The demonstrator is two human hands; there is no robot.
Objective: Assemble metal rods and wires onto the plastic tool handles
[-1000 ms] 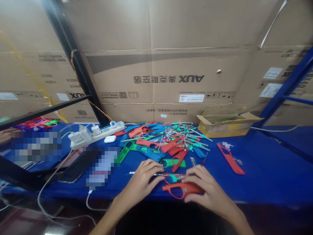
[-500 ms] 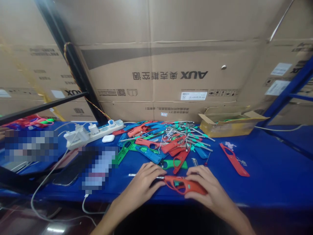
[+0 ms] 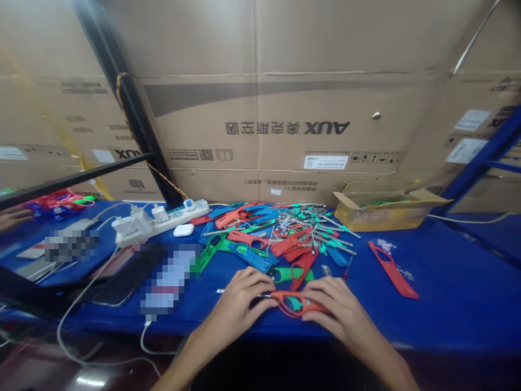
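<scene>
A red gas lighter (image 3: 287, 304) with a green trigger lies sideways between my hands, low over the front of the table. My left hand (image 3: 248, 301) is closed round its metal nozzle end, and the silver tip pokes out to the left. The handle end is wrapped by the fingers of my right hand (image 3: 340, 307), which hide most of it. Just beyond lies a heap of lighter parts: red shells (image 3: 292, 241), blue shells (image 3: 248, 256), green shells (image 3: 293, 274) and metal nozzles with green triggers (image 3: 329, 231).
A red half shell (image 3: 393, 269) lies at the right beside small clear pieces (image 3: 385, 245). Behind it stands an open cardboard box (image 3: 382, 217). To the left are a power strip (image 3: 163, 225), a white earbud case (image 3: 183, 230), phones (image 3: 130, 277) and cables. Another person's hand (image 3: 14, 218) is at far left.
My right hand has slid left along the handle, covering more of it. My left hand keeps its hold on the nozzle end. The view has shifted slightly.
</scene>
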